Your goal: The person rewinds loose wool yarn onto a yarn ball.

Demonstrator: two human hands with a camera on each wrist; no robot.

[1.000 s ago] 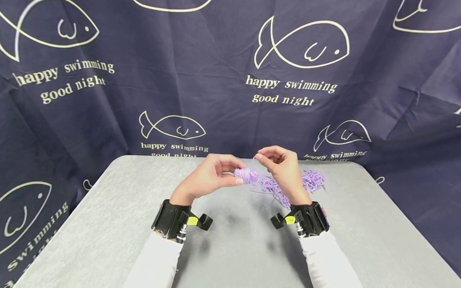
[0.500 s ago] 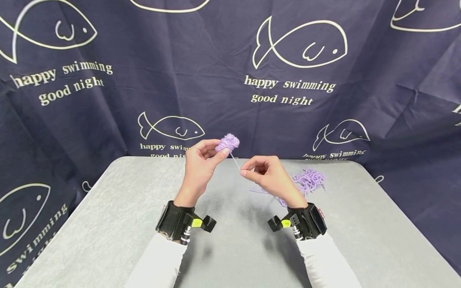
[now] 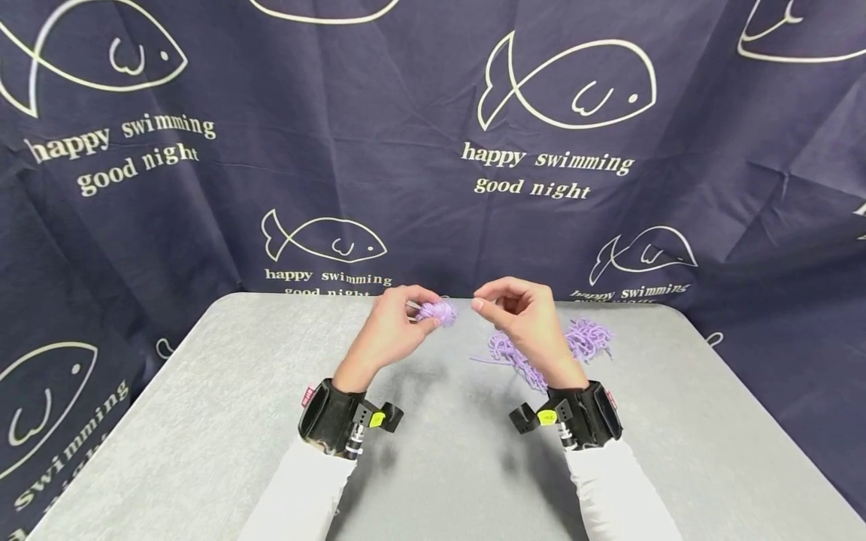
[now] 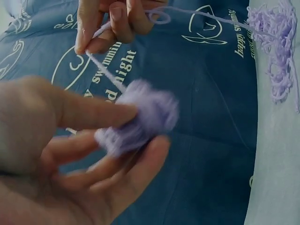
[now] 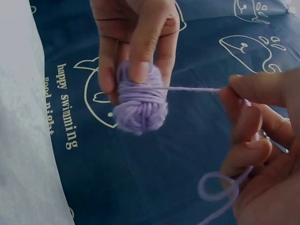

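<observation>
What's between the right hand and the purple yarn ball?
One purple strand, stretched straight from the yarn ball to the pinching right hand. The right wrist view shows it clearly.

Can't see the ball (image 4: 152, 112) sharply in the left wrist view or, in the head view, the whole pile (image 3: 590, 340) right of it, behind the right hand (image 3: 526, 315).

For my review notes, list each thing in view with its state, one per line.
Yarn ball: partly wound, held off the table.
Strand: straight between ball and right hand, slack and looped beyond it.
Loose yarn: tangled, lying on the table.
Left hand: gripping the yarn ball.
Right hand: pinching the strand.
Cloth: hanging, creased.
</observation>
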